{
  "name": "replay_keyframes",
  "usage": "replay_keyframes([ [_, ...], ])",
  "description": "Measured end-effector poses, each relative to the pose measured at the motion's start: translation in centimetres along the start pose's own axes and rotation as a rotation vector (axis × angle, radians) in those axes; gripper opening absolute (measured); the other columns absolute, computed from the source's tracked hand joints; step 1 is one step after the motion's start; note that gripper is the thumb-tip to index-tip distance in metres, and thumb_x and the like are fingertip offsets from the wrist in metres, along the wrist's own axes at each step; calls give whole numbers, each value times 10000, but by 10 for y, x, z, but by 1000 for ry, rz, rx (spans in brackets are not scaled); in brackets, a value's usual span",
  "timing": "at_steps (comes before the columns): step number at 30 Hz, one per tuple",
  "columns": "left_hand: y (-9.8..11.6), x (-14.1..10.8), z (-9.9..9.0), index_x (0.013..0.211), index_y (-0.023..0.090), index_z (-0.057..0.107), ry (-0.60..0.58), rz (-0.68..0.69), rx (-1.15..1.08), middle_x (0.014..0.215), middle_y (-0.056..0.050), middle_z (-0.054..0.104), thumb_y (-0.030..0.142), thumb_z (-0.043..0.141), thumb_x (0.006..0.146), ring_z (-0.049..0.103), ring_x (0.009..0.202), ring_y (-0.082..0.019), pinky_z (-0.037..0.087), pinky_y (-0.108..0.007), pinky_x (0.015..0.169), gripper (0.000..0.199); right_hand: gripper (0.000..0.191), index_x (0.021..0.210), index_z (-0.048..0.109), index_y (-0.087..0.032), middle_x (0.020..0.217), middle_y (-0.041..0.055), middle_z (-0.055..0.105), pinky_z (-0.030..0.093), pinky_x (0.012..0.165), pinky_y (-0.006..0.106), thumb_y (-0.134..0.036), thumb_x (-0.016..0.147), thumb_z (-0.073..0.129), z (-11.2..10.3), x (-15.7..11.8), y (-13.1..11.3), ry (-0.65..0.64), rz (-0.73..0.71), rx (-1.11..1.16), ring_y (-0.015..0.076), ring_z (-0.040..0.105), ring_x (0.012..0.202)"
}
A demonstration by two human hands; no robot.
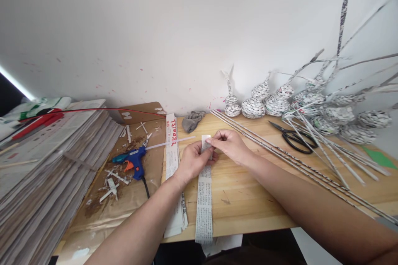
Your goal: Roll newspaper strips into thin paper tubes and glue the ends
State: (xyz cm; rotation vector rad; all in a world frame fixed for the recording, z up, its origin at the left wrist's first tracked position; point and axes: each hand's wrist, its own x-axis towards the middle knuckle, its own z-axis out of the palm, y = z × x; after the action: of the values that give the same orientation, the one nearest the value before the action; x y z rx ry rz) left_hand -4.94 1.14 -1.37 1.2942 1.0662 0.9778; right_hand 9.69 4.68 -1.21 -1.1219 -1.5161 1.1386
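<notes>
A long newspaper strip point(204, 203) runs from the middle of the wooden table point(245, 198) down over its front edge. My left hand point(195, 158) is closed round the strip near its far end, thumb on top. At the strip's top right corner, my right hand point(228, 144) pinches the paper between thumb and fingers. Just left of the strip lies a stack of folded newspaper strips point(171, 165), partly hidden by my left forearm.
On cardboard point(155, 174) at left lies a blue glue gun point(137, 162) among paper scraps, beside a tall newspaper pile point(74, 182). A grey cloth point(192, 121) is behind my hands. Rolled paper sticks point(273, 149), black scissors point(298, 138) and several woven paper gourds point(253, 107) are at right.
</notes>
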Motion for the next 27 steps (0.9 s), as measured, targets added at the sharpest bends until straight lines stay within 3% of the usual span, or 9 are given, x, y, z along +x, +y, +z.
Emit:
replay_keyframes([
  [4, 1, 0, 1, 779, 127, 605, 5, -11, -7, 719, -55, 640, 386, 606, 775, 615, 651, -146, 546, -299, 636, 259, 263, 635, 585, -160, 563, -27, 549, 360, 480, 218, -391, 679, 703, -1, 0, 0, -21, -10, -40, 95, 476, 516],
  [11, 2, 0, 2, 788, 132, 606, 14, -62, -29, 706, -52, 652, 381, 622, 758, 626, 655, -148, 537, -280, 625, 251, 282, 645, 636, -139, 598, 6, 606, 440, 501, 246, -411, 699, 687, -1, 1, 1, -236, 110, 225, 115, 540, 509],
  [19, 4, 0, 1, 865, 125, 619, -45, -81, -69, 754, -68, 666, 379, 607, 774, 637, 709, -160, 533, -281, 659, 270, 269, 601, 606, -148, 540, -16, 581, 431, 466, 226, -371, 625, 755, 2, 0, 2, -132, 174, 327, 102, 525, 487],
  [27, 1, 0, 2, 938, 148, 587, -71, -42, -158, 801, -48, 645, 366, 655, 740, 630, 777, -172, 541, -334, 725, 303, 304, 628, 567, -166, 536, -23, 560, 389, 444, 227, -419, 641, 735, 0, -2, -4, -98, 69, 137, 101, 491, 472],
])
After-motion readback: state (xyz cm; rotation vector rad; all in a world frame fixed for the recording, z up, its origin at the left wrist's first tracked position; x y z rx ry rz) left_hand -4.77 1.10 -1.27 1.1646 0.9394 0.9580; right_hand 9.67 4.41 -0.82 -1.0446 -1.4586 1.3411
